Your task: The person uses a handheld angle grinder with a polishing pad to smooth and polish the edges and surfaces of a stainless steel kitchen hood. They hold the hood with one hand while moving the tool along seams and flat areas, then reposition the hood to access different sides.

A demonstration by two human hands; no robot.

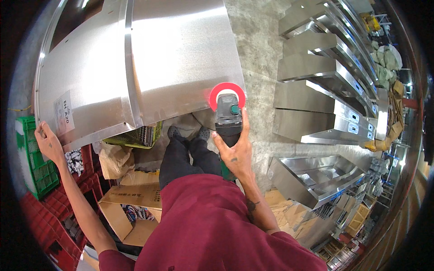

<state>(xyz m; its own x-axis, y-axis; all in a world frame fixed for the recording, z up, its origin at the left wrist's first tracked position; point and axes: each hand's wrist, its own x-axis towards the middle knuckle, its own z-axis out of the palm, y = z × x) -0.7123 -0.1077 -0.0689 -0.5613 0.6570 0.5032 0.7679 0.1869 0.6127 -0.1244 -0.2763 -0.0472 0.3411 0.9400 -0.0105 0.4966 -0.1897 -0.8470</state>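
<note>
A large sheet-metal housing (176, 58) with a raised seam and a white label (64, 113) lies in front of me. My right hand (237, 151) is wrapped round the body of an angle grinder (228, 110), dark grey with a green button. Its round red and white disc (214, 94) is at the housing's near right corner; whether the two touch I cannot tell. At the near left corner, my left hand (49, 142) holds the housing's edge, fingers curled on it.
Several stainless steel hoods (307, 97) stand in a row on the right, with another metal unit (316, 176) nearer me. Beneath the housing are a yellow-green crate (149, 137) and an open cardboard box (131, 196). Green (38, 158) and red crates (49, 221) stand at the left.
</note>
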